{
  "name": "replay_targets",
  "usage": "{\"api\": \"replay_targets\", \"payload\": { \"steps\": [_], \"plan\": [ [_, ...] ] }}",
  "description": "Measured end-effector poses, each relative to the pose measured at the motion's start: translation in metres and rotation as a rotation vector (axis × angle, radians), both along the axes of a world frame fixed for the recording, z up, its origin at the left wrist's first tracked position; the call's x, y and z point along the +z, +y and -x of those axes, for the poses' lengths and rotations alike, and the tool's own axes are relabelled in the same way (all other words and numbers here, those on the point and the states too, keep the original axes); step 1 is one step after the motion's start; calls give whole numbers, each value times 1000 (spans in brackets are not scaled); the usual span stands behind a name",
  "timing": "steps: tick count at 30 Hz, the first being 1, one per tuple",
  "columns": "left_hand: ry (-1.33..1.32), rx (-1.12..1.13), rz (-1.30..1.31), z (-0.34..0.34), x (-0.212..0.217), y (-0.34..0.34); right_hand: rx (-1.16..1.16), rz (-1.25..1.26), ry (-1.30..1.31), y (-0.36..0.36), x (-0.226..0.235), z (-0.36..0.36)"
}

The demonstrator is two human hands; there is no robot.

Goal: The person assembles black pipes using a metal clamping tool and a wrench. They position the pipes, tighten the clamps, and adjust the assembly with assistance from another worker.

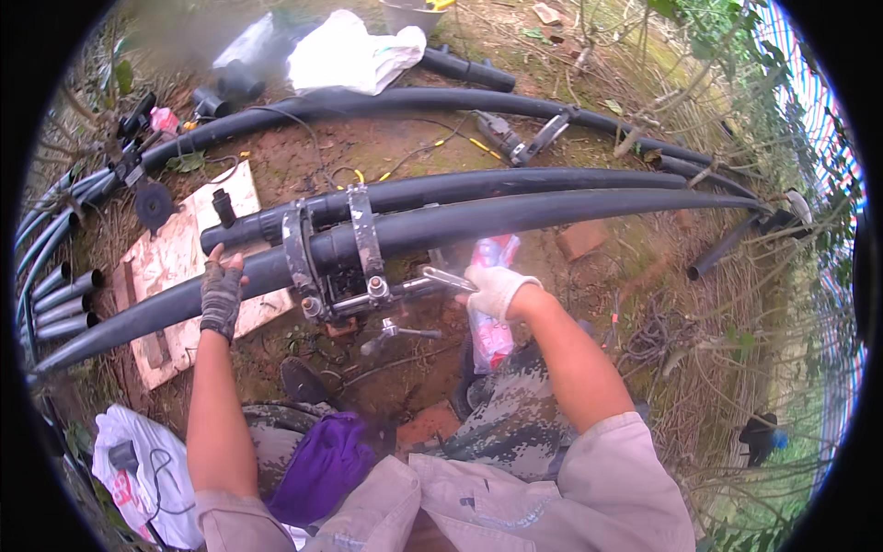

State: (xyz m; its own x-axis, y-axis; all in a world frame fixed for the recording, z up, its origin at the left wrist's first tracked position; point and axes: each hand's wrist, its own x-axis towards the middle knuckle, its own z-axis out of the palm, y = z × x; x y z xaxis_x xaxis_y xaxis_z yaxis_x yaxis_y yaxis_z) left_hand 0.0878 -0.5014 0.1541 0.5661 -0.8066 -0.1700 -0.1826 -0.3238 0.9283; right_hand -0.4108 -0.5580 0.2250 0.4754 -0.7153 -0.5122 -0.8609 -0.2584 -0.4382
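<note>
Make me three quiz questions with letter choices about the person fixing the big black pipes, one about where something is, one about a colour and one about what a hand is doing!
1. Where does the left hand rest?
A. on the long black pipe
B. on the white bag
C. on a brick

2. What colour is the glove on the right hand?
A. purple
B. white
C. red

3. What is the right hand doing?
A. hanging empty
B. holding a cup
C. gripping the metal wrench by the clamp

Answers: 1 A, its fingers lie over the pipe left of the clamp. 2 B, the glove looks white. 3 C, the wrench handle runs into its closed fingers.
</note>
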Motion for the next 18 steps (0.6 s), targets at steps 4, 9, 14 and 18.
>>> {"api": "replay_targets", "payload": {
  "steps": [4,9,14,18],
  "plan": [
    [-134,-17,-9,5,25,3,17,73,65,0,5,-10],
    [-148,-10,-19,8,28,13,33,64,117,1,6,-16],
    [-124,-22,-28,22,33,14,43,20,128,2,0,-12],
    [-111,-19,-12,26,39,14,147,-40,117,23,-16,-25]
  ]
}}
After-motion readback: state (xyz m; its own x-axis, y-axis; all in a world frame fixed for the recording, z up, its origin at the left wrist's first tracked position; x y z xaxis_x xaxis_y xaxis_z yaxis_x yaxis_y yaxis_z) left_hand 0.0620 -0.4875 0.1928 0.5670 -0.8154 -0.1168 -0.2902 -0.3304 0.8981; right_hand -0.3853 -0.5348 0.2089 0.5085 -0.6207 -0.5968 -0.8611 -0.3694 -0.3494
